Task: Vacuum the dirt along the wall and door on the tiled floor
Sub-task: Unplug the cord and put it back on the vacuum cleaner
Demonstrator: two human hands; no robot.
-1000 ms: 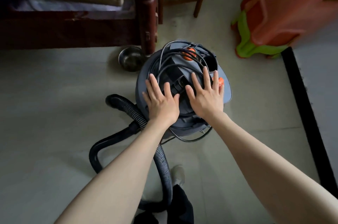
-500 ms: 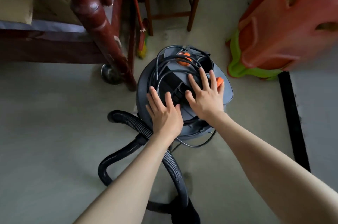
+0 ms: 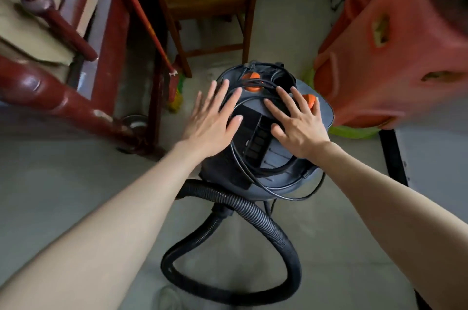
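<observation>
Your left hand (image 3: 210,122) lies flat on the left shoulder of the canister vacuum (image 3: 268,162), fingers (image 3: 220,92) straight and spread, gripping nothing. It's motion-blurred, so I can't tell whether the fingertips actually touch the lid.

The vacuum sits on the tiled floor (image 3: 76,183) in the middle of the view, between the dark red bed frame (image 3: 63,97) on your left and the orange plastic piece (image 3: 395,51) on your right, with a wooden chair (image 3: 202,5) just behind it.

My read on handling:
- Rigid plastic drum, likely heavy with a motor up top. Smooth dome, so flat palms will slip. Better for pushing than lifting.
- The power cord (image 3: 253,173) is coiled loosely round the lid. It's floppy and will snag or slide off, so unwind it first and don't lift by it.
- The recessed black moulding at the centre of the lid looks like the carry grip. Take hold there if you need to lift.
- The ribbed hose (image 3: 263,211) is flexible and springy and loops on the floor toward you. Grab it near its stiff end for steering.

Your right hand (image 3: 298,127) rests on the right side of the lid, fingers straight and splayed over the cord, next to an orange knob (image 3: 310,100). It holds nothing.

Hard to make out:
- Hose nozzle end is cut off at the bottom edge.
- Plug isn't visible.
- Wheels or base are hidden under the drum.
- No wall, door or dirt is identifiable here.
- Frame edges are smeared.
</observation>
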